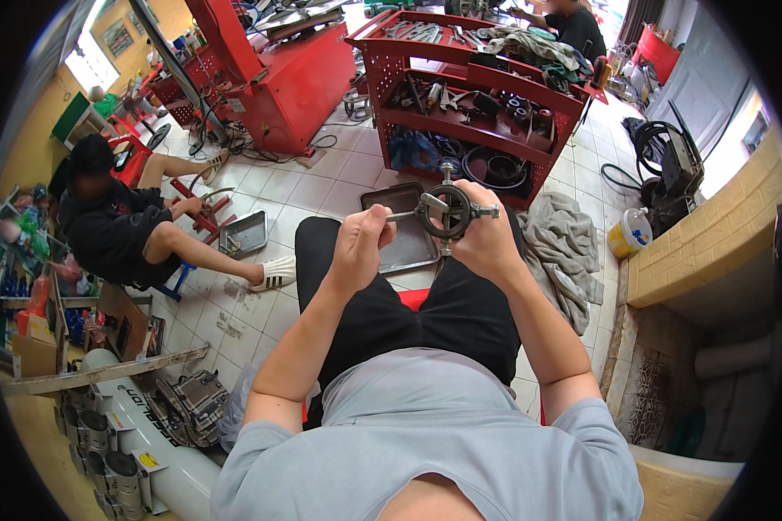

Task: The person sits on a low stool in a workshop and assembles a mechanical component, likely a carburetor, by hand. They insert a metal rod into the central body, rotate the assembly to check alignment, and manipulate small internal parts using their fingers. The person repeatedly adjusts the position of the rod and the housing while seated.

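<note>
White floor tiles [339,178] hold a red metal tool cart [426,50], a shallow grey metal tray [401,252] and crumpled grey cloth [560,252]. Above the tray, the left hand [362,243] pinches a dark round metal ring tool's [447,233] thin rod; the right hand [487,234] grips its ring.

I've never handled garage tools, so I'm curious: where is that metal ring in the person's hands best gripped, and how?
Probably by the rim of the metal ring, from the right, where the right hand holds it: the curved edge suits a wrapping grip between the jutting bolts. The thin rod points left, pinched by the left hand.
</note>
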